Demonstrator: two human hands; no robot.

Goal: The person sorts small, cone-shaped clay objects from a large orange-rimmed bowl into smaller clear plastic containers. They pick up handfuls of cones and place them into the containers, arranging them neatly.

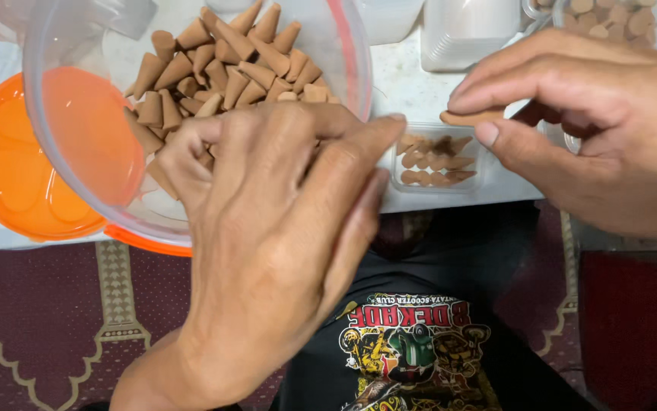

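Bright, even overhead light washes the white table (pixel 412 84) almost to glare. Shadows are soft, and the near left hand (pixel 267 228) looks slightly blurred.

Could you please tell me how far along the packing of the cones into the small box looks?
Done: several cones lie in the small clear box. In hand: the right hand holds one cone above it; the left hand reaches into the big bowl. Left: many cones remain there.

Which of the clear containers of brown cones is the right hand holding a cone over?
The small shallow rectangular tray between the hands. The right hand pinches a cone just above it; the big round tub sits under the left hand.
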